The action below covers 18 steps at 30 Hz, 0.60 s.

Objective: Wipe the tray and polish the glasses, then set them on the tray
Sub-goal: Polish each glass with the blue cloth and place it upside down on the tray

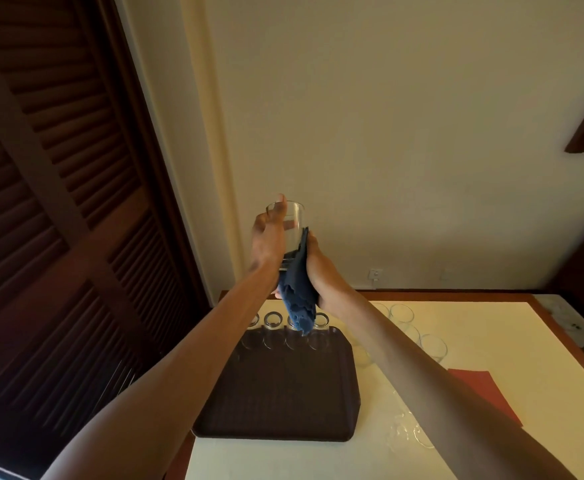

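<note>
Your left grip [266, 240] is curled round a glass [293, 220] & holds it up in the air, w/ one fingertip at the rim. The glass is clear, smooth & round w/ straight sides. It is about upright, open end up. It is high over the far end of the tray [283, 403], in front of the pale wall, not touching the table [318, 459]. Your right grip [323, 268] is closed tight on a cloth [297, 296] & presses it on the low right side of the glass. The cloth is dark blue, soft & bunched up, w/ a crinkly end hanging down under both hands.

The tray is dark brown, a flat rectangle w/ round corners, a raised rim & a bumpy top. It lies on the table near the left edge. A row of glasses [272, 322], 4 by the look of it, stands along the tray's far side, all clear, open end up. More clear glasses [434, 346] stand on the table right of the tray. Some by your right arm are too faint to count. The table top is smooth & cream w/ a brown wood border. A flat red sheet [480, 389] lies on it at the right.
</note>
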{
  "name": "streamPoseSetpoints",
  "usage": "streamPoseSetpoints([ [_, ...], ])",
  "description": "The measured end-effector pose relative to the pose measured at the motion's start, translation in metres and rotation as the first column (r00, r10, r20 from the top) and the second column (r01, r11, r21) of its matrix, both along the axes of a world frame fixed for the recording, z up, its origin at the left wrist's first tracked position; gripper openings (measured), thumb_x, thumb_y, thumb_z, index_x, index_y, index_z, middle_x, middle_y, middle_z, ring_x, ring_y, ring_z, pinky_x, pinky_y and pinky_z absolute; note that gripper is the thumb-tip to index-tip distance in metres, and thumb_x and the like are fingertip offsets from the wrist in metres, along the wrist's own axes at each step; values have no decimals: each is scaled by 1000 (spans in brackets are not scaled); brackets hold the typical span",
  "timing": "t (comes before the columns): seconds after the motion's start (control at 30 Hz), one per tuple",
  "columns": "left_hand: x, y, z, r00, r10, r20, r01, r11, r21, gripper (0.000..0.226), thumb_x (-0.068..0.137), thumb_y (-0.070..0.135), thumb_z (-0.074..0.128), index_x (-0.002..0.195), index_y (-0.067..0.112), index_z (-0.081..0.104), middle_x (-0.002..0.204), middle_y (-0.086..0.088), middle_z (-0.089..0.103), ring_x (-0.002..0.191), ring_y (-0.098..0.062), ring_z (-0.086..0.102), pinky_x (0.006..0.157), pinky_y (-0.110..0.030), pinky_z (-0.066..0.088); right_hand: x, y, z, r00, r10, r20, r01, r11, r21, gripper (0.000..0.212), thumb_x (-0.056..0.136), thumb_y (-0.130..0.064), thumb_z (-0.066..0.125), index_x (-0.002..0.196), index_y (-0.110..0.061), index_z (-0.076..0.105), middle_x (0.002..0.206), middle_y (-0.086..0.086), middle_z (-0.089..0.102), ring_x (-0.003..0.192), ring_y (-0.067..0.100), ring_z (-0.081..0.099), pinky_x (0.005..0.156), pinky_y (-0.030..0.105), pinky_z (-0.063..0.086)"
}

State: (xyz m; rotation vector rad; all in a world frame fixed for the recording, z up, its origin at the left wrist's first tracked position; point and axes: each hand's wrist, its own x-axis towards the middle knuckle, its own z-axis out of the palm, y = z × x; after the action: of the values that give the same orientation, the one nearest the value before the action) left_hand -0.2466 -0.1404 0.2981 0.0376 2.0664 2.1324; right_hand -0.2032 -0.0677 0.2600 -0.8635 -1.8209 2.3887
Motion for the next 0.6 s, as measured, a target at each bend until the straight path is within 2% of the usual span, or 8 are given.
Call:
streamPoseSetpoints([
  [0.07,-1,0,0,999,37,-3,-37,999,36,45,101,64,47,127,27,49,100,15,69,116,-16,55,99,-35,34,2,-1,-1,999,31,17,-30,997,-66,77,97,-73,29,125,-12,66,109,16,73,98,32,71,85,42,58],
  [0.17,0,0,3,998,47,-40,-42,994,105,43,100,62,53,122,26,50,107,12,69,115,-18,56,104,-38,40,1,-2,1,1000,6,26,-2,990,-141,79,92,-77,34,132,-14,61,122,12,69,111,30,65,101,44,52],
  [0.2,-1,0,3,998,47,-50,-41,992,117,45,98,63,56,121,26,50,113,8,70,110,-20,56,104,-41,44,1,0,2,1000,14,25,-9,987,-161,79,94,-76,33,129,-12,62,119,12,69,108,29,65,96,40,55],
  [0.3,-2,-4,3,995,37,-88,-26,992,124,57,90,66,66,125,25,48,124,-3,69,95,-29,55,87,-39,52,11,7,4,999,42,-17,-44,974,-224,75,100,-69,24,106,-6,66,85,13,70,72,24,68,54,27,58],
  [0.37,-6,-9,0,992,2,-125,10,995,100,70,83,65,75,133,25,46,126,-9,69,107,-40,65,95,-39,55,12,11,2,997,24,-73,-44,961,-274,82,99,-71,22,109,-2,64,78,15,72,65,24,72,65,33,60],
  [0.43,-9,-16,-2,982,-69,-174,75,997,27,81,77,63,82,139,29,43,124,-1,68,116,-33,66,102,-46,55,10,9,5,992,-7,-125,-41,925,-378,86,97,-73,22,121,0,60,85,19,73,71,29,73,84,43,57],
  [0.5,-14,-23,-2,968,-152,-200,143,988,-62,85,74,64,84,142,35,43,123,3,65,114,-19,66,102,-48,55,5,11,5,989,-73,-125,16,913,-408,84,98,-72,26,127,1,56,101,23,70,78,33,71,79,44,57],
  [0.6,-19,-29,1,944,-249,-217,205,957,-205,66,81,63,77,138,38,55,123,-2,66,98,-15,71,94,-43,60,1,15,3,981,-149,-123,101,940,-327,70,99,-66,34,108,-1,59,108,25,64,76,31,66,65,37,60],
])
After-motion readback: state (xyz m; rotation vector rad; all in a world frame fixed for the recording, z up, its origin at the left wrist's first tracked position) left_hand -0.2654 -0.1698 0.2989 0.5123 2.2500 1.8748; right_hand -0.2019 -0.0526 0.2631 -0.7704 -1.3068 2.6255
